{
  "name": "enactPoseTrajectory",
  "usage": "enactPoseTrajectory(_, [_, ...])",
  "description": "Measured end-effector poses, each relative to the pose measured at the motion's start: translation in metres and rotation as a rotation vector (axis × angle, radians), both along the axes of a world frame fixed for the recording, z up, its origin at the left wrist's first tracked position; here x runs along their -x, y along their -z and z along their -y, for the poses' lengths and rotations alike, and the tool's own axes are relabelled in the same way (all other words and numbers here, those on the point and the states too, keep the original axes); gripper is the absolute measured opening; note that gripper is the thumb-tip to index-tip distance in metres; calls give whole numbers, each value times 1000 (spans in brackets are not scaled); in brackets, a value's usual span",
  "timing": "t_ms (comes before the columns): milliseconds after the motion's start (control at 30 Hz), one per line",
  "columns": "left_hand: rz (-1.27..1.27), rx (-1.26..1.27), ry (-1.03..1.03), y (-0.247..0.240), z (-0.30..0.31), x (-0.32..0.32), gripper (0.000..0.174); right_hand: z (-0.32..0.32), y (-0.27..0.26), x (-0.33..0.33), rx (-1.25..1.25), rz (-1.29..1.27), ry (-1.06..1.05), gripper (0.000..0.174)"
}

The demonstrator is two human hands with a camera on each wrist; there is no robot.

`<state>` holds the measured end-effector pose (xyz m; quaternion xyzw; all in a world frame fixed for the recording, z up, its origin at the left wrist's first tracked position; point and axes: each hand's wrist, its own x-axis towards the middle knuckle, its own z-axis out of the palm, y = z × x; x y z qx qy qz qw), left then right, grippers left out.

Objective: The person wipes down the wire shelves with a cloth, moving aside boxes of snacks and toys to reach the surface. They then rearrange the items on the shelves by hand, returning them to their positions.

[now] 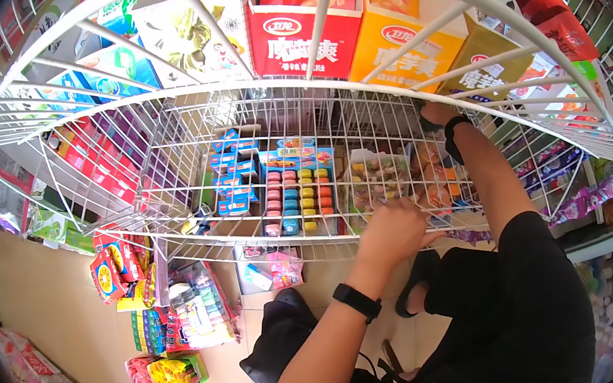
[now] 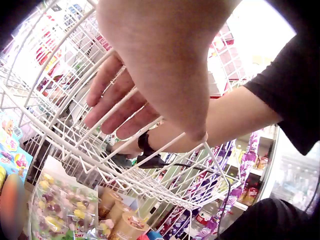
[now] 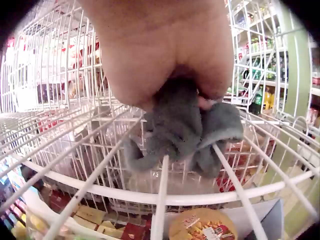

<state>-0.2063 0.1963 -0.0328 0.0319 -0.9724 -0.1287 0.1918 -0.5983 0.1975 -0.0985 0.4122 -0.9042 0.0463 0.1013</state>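
My right hand [image 1: 438, 112] grips a crumpled dark grey cloth [image 3: 180, 125] against the wires of a white wire rack [image 3: 125, 192]. In the right wrist view the cloth bunches below the palm and hangs over several wires. My left hand [image 2: 150, 75] rests at the front of the same rack, its fingers [image 2: 112, 95] extended and spread against the wires. In the head view this hand lies over the front rim, above a box of wrapped sweets [image 1: 377, 175].
On the lower tier stand small blue boxes [image 1: 237, 173], stacked colourful tubs [image 1: 289, 203] and round brown-lidded tubs [image 2: 127, 227]. Red snack boxes [image 1: 307, 42] and a yellow snack box [image 1: 408, 49] fill the upper tier. Bagged goods [image 1: 199, 312] hang at the left, over the tiled floor [image 1: 42, 281].
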Motion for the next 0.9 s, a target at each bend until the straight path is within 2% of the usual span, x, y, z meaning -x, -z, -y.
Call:
enactPoseTrajectory(33, [13, -1, -16, 0, -2, 0, 66, -4, 13, 15, -72, -91, -31, 52])
enactPoseTrajectory(67, [10, -10, -7, 1, -2, -1, 66, -7, 0, -6, -88, 43, -36, 51])
enactPoseTrajectory(100, [15, -18, -8, 0, -1, 0, 66, -15, -20, -23, -306, 104, 39, 48])
enactPoseTrajectory(167, [19, -29, 1, -3, -1, -1, 66, -30, -40, -39, -458, 22, -77, 43])
enactPoseTrajectory(200, [65, -12, -3, -6, 0, -1, 59, -38, -48, -44, -467, -59, -166, 39])
enactPoseTrajectory(233, [112, 3, -7, -7, 0, -1, 53, -45, -41, -23, -364, 87, -119, 37])
enactPoseTrajectory(300, [64, -9, 9, -5, 0, 0, 59, -50, -29, -1, -91, 43, -93, 36])
enactPoseTrajectory(367, [31, -14, 15, -2, 1, -1, 65, -49, -21, 8, -63, -4, -89, 37])
enactPoseTrajectory(400, [18, -21, 10, -1, 0, -1, 65, -44, -4, 16, -103, -18, -68, 38])
enactPoseTrajectory(433, [5, -30, 4, -1, -1, 0, 65, -37, 17, 31, -119, -173, -70, 41])
enactPoseTrajectory(500, [22, -39, -5, -2, -1, 0, 65, -16, -12, 0, -177, -10, 65, 43])
enactPoseTrajectory(533, [27, -48, 1, -3, -1, 0, 65, -12, -22, -9, -79, 43, 100, 44])
enactPoseTrajectory(667, [-30, 7, -2, -1, -1, 0, 65, -12, -14, -7, -59, 38, 103, 43])
enactPoseTrajectory(800, [-12, 24, -6, -2, 0, 2, 65, -28, -3, -8, -60, 13, 16, 44])
enactPoseTrajectory(833, [-37, 23, -10, -2, 1, 2, 65, -34, -13, -19, -86, 42, -23, 45])
enactPoseTrajectory(900, [-23, 26, -5, 0, 0, 2, 65, -45, -16, -17, -382, 176, 19, 44])
